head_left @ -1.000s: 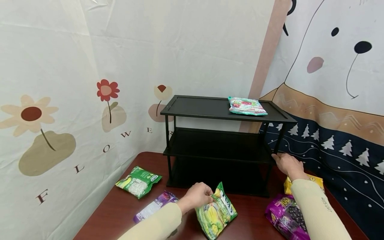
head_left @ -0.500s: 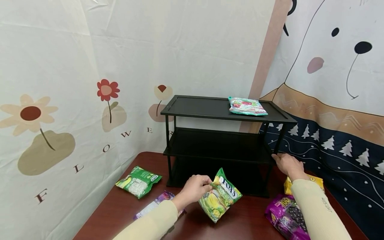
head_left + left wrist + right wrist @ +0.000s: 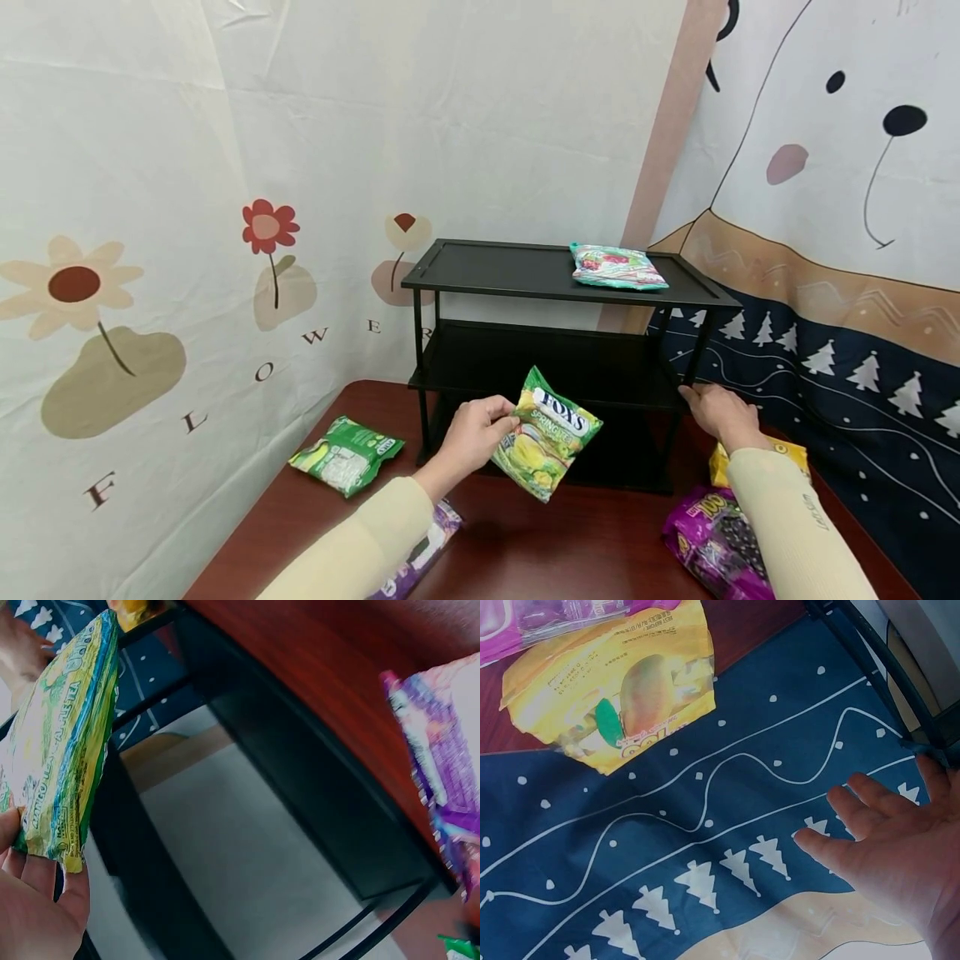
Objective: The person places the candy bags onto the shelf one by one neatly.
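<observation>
My left hand [image 3: 474, 429] pinches a green and yellow bag of FOX'S candy [image 3: 546, 437] by its left edge. The bag hangs tilted in front of the lower levels of a black three-tier shelf [image 3: 487, 267]. In the left wrist view, thumb and fingers grip one end of the candy bag [image 3: 60, 742]. My right hand [image 3: 723, 412] touches the shelf's right side at the middle tier. Seen from the right wrist, the fingers of that hand [image 3: 885, 825] are spread and fairly straight, one fingertip right at the black frame.
A pink and teal bag [image 3: 618, 267] lies on the top tier. On the red-brown table [image 3: 525, 558] are a green packet [image 3: 348, 454], a purple packet [image 3: 427, 546] partly under my left forearm, a purple bag [image 3: 716, 537] and a yellow bag [image 3: 622, 690] at the right.
My left hand has lifted the green candy bag upward and forward from the table toward the shelf. The right hand has stayed at the shelf's side.
</observation>
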The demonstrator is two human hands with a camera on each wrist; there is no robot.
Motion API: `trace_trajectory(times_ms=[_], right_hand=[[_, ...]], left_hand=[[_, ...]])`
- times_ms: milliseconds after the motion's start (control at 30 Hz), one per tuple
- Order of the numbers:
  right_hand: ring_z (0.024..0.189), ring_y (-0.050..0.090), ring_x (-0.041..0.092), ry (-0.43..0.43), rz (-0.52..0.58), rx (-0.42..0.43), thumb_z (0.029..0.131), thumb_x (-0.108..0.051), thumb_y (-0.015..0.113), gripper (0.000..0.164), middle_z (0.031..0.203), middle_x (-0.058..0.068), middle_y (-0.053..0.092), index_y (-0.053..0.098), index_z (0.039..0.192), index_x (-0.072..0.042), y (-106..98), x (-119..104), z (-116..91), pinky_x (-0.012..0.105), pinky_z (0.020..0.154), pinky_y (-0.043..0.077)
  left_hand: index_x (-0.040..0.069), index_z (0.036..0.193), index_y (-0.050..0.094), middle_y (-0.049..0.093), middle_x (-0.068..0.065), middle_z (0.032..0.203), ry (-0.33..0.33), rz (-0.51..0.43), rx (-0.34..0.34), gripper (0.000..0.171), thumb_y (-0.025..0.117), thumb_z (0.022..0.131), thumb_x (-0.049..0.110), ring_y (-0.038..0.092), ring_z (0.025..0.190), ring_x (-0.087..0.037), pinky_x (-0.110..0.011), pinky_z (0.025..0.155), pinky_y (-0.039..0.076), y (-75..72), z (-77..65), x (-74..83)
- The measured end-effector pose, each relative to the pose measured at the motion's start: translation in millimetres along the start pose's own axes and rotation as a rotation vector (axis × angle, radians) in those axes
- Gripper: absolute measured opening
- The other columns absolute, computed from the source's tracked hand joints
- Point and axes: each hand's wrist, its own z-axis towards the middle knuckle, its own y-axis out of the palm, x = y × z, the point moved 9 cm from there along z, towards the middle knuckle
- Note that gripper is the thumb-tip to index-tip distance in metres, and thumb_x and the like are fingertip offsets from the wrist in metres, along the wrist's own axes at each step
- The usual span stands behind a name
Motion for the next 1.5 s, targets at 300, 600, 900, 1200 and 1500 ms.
trace_trajectory(times_ms=[300,600,900,1200,1500], right_hand=[[0.129,0.029,0.061,0.001,0.008,-0.006,0.108,-0.046,0.026,0.067,0.143,0.039,0.035,0.042,0.142,0.011,1.6,0.3,2.0,0.077,0.102,0.013],[0.129,0.030,0.061,-0.003,0.010,-0.003,0.109,-0.045,0.026,0.066,0.143,0.039,0.036,0.043,0.141,0.010,2.4,0.1,2.7,0.077,0.102,0.013],[0.129,0.029,0.062,-0.002,0.010,-0.001,0.108,-0.045,0.027,0.066,0.142,0.040,0.036,0.044,0.140,0.010,2.0,0.4,0.9,0.078,0.102,0.013],[0.128,0.030,0.062,-0.013,0.010,0.011,0.108,-0.046,0.027,0.067,0.142,0.040,0.036,0.044,0.140,0.010,-0.8,-0.9,-0.5,0.078,0.102,0.014],[0.129,0.029,0.061,-0.001,0.010,-0.002,0.108,-0.047,0.026,0.068,0.143,0.039,0.035,0.042,0.142,0.010,0.6,1.2,1.8,0.078,0.102,0.013]], left_hand=[[0.009,0.092,0.073,0.072,0.000,0.081,0.029,-0.028,0.095,0.010,0.065,0.097,0.012,0.051,0.057,-0.008,-0.025,0.053,0.041,-34.3,20.2,23.4],[0.006,0.094,0.073,0.075,-0.003,0.085,0.025,-0.043,0.187,0.011,0.065,0.097,0.012,0.059,0.065,-0.012,-0.028,0.060,0.044,-70.4,47.2,50.1],[0.002,0.098,0.073,0.075,-0.009,0.089,0.023,-0.125,0.255,0.013,0.064,0.097,0.011,0.062,0.069,-0.011,-0.027,0.064,0.047,-94.3,75.4,68.6],[-0.001,0.101,0.071,0.074,-0.014,0.090,-0.001,-0.216,0.330,0.014,0.064,0.098,0.011,0.064,0.067,-0.009,-0.023,0.063,0.050,-115.4,103.6,84.4],[0.002,0.107,0.071,0.073,-0.011,0.099,-0.136,-0.281,0.399,0.016,0.064,0.099,0.015,0.066,0.076,-0.013,-0.025,0.065,0.050,-131.2,132.4,88.8]])
